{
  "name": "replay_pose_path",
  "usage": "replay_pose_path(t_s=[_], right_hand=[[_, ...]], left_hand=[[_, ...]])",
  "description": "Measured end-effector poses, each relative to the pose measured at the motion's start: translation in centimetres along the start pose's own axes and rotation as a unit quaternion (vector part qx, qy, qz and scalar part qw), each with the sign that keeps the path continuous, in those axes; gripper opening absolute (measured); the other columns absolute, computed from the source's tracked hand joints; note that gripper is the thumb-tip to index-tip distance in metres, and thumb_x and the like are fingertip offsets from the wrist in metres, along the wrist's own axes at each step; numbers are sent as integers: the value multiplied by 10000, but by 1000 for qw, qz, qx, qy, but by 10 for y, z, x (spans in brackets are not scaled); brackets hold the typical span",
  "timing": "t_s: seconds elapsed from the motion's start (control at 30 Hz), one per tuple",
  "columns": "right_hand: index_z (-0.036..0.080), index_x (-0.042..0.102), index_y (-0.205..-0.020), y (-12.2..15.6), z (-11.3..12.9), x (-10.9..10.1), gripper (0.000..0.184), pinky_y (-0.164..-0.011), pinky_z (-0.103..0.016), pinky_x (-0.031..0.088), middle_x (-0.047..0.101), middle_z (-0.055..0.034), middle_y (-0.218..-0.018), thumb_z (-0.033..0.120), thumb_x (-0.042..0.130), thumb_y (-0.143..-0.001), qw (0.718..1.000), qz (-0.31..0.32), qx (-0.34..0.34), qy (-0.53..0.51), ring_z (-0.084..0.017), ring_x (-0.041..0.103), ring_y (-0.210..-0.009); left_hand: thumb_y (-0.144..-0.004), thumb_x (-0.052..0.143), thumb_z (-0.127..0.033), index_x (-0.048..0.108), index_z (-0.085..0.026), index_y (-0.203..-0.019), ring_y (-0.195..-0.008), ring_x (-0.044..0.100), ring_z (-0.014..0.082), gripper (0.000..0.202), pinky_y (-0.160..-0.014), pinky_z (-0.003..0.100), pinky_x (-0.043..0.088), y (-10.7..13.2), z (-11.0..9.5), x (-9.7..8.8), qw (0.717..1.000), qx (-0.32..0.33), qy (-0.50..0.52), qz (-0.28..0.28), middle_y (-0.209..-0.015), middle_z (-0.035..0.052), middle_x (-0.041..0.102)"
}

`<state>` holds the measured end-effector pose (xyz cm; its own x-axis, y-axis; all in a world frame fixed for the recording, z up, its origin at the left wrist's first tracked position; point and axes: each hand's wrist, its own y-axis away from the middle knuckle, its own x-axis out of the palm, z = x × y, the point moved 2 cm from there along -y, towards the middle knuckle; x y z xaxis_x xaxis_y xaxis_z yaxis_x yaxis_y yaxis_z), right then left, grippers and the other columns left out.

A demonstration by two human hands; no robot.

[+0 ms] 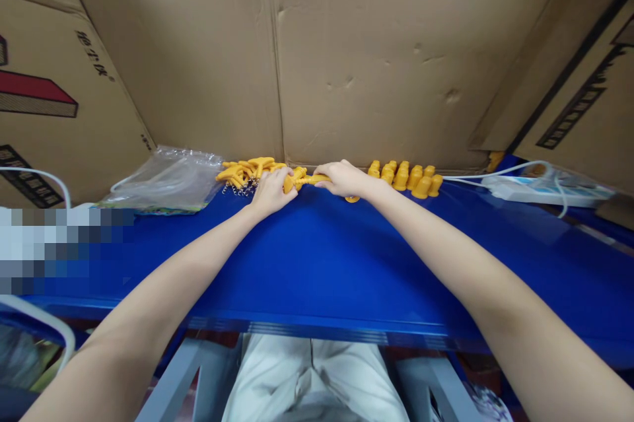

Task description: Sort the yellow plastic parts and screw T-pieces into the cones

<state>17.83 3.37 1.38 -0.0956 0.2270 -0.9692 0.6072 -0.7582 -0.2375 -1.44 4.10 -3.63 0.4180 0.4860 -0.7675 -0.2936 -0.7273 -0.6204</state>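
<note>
At the back of the blue table, my left hand (273, 191) is closed on a yellow plastic piece (298, 176), partly hidden by the fingers. My right hand (345, 177) pinches the other end, a yellow corkscrew handle (319, 179), and the two pieces meet between my hands. Left of my left hand lies a pile of yellow T-shaped corkscrew handles (247, 168), with metal spirals (242, 189) showing beneath. Several yellow bell-shaped plastic sleeves (401, 176) stand in rows right of my right hand. Another yellow piece (352, 199) lies under my right hand, mostly hidden.
A clear plastic bag (168, 177) lies on the left of the blue table (317, 263). Cardboard (376, 45) walls off the back and sides. A white power strip (539, 189) with cables rests at the right. A blurred patch covers the left edge.
</note>
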Motion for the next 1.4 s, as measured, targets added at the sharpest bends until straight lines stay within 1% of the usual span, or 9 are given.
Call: replay_pose_path(t_s=[0.2,0.3,0.43,0.57,0.77,0.9,1.03,1.2,1.4], right_hand=[[172,581,-1119,3,5,-7,263,-835,-356,274,655,-123,-1121,106,418,-922,984,-106,-68,128,-256,536,-1066],[172,567,-1102,2,7,-7,303,-841,-360,244,644,-126,-1100,59,356,-916,974,-132,-87,162,-254,519,-1043],[133,554,-1132,2,5,-2,227,-828,-349,247,648,-145,-1078,191,436,-946,981,-107,-55,152,-272,528,-1030],[128,591,-1127,2,2,5,292,-813,-338,273,654,-148,-1103,339,474,-963,991,-62,-37,114,-275,543,-1050],[160,619,-1112,3,3,5,240,-832,-365,308,650,-138,-1107,258,512,-921,993,-26,-28,110,-276,545,-1065],[151,597,-1118,5,3,0,281,-849,-383,311,632,-142,-1138,111,477,-867,989,-45,-18,142,-285,515,-1096],[125,601,-1081,5,-9,-6,255,-857,-386,334,637,-165,-1115,132,487,-854,986,-70,35,149,-301,507,-1102],[136,598,-1147,5,-32,-11,308,-738,-296,414,659,-137,-1144,170,539,-846,990,14,129,51,-231,614,-973],[130,667,-1084,21,-54,-27,333,-620,-275,444,714,-138,-1040,101,608,-757,958,158,239,28,-226,671,-855]], left_hand=[[-762,580,-273,560,-215,-1008,-712,626,209,253,-710,325,456,-3,1,6,995,-79,60,18,-736,-1,646],[-748,592,-282,573,-225,-984,-644,601,198,243,-663,316,446,-3,0,9,992,-100,72,28,-616,-33,582],[-740,611,-303,588,-229,-951,-638,604,193,224,-657,314,445,-1,2,9,993,-96,70,7,-635,-23,604],[-722,629,-311,599,-233,-949,-669,622,204,242,-665,316,448,0,5,8,994,-92,52,10,-687,-6,645],[-726,619,-319,639,-210,-985,-705,642,226,282,-725,339,472,-1,0,9,997,-68,32,36,-662,8,658],[-730,628,-316,673,-209,-955,-702,642,227,254,-738,349,486,-1,-1,9,997,-63,19,37,-652,7,657],[-787,601,-313,693,-196,-916,-706,638,231,197,-728,353,482,-1,2,6,996,-76,6,37,-662,23,647],[-834,560,-263,691,-165,-983,-693,626,213,221,-714,335,470,-4,8,8,994,-104,22,24,-666,23,620],[-777,503,-104,690,-152,-1021,-642,591,183,310,-680,297,449,-4,16,12,993,-97,63,-17,-628,2,583]])
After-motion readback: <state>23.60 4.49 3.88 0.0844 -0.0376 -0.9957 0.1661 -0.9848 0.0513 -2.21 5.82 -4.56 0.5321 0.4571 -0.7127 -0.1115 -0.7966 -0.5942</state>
